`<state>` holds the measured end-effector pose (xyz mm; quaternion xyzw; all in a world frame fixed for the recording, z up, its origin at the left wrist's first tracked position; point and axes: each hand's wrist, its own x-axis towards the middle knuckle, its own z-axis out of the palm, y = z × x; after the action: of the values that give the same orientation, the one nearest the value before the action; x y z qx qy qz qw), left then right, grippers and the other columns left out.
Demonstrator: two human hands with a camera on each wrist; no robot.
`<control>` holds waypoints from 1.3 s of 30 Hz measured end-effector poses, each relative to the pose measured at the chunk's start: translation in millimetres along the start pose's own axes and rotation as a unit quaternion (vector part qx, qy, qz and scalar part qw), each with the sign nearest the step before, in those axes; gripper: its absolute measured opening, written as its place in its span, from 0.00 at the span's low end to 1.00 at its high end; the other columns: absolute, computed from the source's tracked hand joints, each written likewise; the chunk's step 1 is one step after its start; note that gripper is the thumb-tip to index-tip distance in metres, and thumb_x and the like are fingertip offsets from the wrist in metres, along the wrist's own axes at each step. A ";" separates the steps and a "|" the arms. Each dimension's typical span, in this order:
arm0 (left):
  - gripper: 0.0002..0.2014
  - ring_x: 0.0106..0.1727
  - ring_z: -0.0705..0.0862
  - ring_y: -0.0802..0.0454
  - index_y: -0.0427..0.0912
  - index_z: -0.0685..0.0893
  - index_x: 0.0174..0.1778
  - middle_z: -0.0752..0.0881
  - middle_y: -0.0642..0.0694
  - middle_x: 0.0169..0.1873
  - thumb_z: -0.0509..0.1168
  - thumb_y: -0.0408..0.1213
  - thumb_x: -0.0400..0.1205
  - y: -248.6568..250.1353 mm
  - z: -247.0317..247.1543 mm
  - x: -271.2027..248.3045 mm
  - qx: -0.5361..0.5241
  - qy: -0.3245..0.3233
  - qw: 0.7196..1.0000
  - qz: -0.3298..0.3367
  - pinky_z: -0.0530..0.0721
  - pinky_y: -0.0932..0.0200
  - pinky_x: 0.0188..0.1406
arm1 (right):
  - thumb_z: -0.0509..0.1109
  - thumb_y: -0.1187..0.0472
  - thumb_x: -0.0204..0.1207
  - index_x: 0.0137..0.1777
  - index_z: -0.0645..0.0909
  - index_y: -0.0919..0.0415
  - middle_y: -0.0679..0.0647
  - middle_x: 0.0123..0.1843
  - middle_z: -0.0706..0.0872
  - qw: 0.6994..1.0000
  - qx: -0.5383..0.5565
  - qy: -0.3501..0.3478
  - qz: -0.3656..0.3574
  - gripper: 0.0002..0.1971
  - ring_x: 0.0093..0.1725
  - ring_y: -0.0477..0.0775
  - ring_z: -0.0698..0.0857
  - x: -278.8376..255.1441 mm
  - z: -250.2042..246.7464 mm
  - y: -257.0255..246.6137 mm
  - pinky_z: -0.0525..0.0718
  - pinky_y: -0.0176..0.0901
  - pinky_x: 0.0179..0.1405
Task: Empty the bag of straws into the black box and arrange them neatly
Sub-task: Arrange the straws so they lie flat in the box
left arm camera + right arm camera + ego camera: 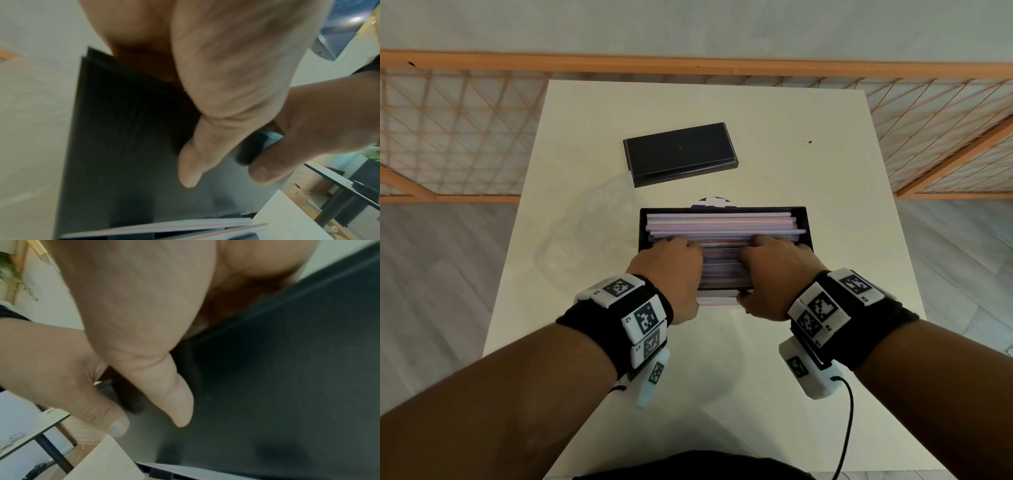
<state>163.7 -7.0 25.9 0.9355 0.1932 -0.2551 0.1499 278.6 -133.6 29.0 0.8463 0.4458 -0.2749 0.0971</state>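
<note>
From the head view, the left hand (671,270) and right hand (774,274) each clasp the near side of the black box (803,219) on the white surface (585,137), fingers over the straws (722,224) inside. Both wrist views show thumbs flat against its dark outer wall.

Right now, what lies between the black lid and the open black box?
In the head view, bare white table separates the black lid from the black box, except for a round blue-and-white object peeking over the box's far wall.
</note>
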 end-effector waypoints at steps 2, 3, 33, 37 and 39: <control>0.24 0.65 0.79 0.43 0.45 0.75 0.69 0.76 0.46 0.64 0.72 0.43 0.78 2.1 -2.5 -5.5 0.023 0.034 0.999 0.023 0.83 0.48 0.60 | 0.70 0.45 0.68 0.61 0.78 0.48 0.48 0.59 0.80 1.000 -0.008 0.018 -0.009 0.22 0.62 0.58 0.80 -5.3 -2.8 1.3 0.78 0.55 0.61; 0.23 0.65 0.79 0.44 0.45 0.75 0.69 0.76 0.47 0.64 0.72 0.43 0.79 3.2 -1.9 -8.7 0.033 0.051 0.997 0.037 0.83 0.48 0.60 | 0.70 0.46 0.68 0.61 0.78 0.49 0.48 0.59 0.80 1.000 -0.012 0.028 -0.010 0.21 0.61 0.58 0.80 -8.4 -3.3 2.4 0.78 0.54 0.60; 0.09 0.56 0.86 0.43 0.45 0.85 0.57 0.85 0.46 0.54 0.64 0.37 0.82 -1.9 21.5 0.6 0.040 -0.025 0.998 0.029 0.84 0.51 0.48 | 0.62 0.59 0.73 0.49 0.82 0.52 0.49 0.46 0.86 1.000 0.013 -0.017 -0.014 0.09 0.45 0.59 0.85 0.0 28.2 8.6 0.80 0.45 0.37; 0.09 0.60 0.85 0.41 0.44 0.84 0.57 0.84 0.46 0.57 0.66 0.37 0.82 -2.1 22.8 2.6 0.029 -0.009 0.999 0.028 0.86 0.48 0.55 | 0.63 0.58 0.73 0.51 0.83 0.51 0.48 0.49 0.83 1.000 0.000 -0.010 -0.016 0.10 0.50 0.57 0.85 5.2 31.7 8.1 0.76 0.44 0.39; 0.08 0.59 0.85 0.41 0.44 0.84 0.56 0.84 0.45 0.55 0.66 0.37 0.82 -2.9 23.2 3.4 0.016 -0.009 1.000 0.019 0.86 0.48 0.56 | 0.63 0.56 0.72 0.51 0.82 0.50 0.47 0.49 0.82 1.000 0.005 -0.009 -0.015 0.10 0.51 0.57 0.85 6.0 31.7 8.4 0.77 0.44 0.39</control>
<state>155.4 -12.3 4.5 0.9389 0.1696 -0.2635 0.1420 276.2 -147.3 -1.2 0.8377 0.4559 -0.2860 0.0927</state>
